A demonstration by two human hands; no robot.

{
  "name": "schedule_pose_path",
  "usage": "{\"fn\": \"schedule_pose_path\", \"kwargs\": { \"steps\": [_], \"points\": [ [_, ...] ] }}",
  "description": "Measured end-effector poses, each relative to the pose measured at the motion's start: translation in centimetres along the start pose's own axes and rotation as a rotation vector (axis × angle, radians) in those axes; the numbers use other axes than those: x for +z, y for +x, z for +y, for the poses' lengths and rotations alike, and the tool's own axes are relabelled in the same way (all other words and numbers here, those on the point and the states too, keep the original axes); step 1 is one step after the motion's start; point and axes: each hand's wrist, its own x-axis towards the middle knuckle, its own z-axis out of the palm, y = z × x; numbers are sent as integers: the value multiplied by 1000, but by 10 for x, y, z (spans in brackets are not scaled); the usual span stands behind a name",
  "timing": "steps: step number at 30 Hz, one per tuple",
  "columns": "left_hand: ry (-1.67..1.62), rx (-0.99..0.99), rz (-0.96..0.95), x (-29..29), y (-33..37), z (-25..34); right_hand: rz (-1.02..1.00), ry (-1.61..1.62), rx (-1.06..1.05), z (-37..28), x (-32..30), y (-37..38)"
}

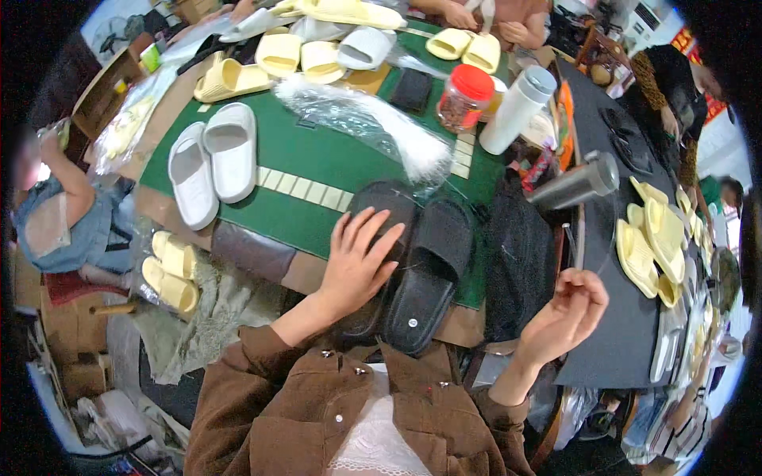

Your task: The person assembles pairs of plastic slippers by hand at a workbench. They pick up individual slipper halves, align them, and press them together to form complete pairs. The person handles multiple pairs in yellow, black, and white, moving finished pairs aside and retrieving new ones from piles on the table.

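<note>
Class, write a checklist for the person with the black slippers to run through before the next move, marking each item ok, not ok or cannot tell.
1. Left hand on the left black slipper: ok, fingers spread across it.
2. Right black slipper alongside, footbed up: ok.
3. Right hand on the pair: not ok, raised off to the right.
4. Right hand empty: cannot tell; its fingers curl inward.
5. White slippers apart from the black pair: ok, off to the left.

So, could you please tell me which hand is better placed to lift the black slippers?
Probably the left hand: it lies over one of the black slippers, close beside the other, while the right hand is off to their right, touching neither.
</note>
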Motion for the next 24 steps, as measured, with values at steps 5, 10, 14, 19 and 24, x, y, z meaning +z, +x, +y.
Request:
{"fn": "schedule_pose_path", "kwargs": {
  "steps": [5,10,14,19,24],
  "points": [
    [-28,4,7,-2,-7,-1,-381,-346,64,16,20,-34],
    [24,-125,44,-18,-20,-39,-612,-452,145,51,19,-70],
    [421,-374,90,-40,-34,-99,-668,-441,169,52,19,-87],
    [642,-572,149,-54,-56,-166,-711,-469,75,57,18,-92],
    [667,-681,139,-65,-65,-215,-704,-470,47,63,17,-102]
  ]
}}
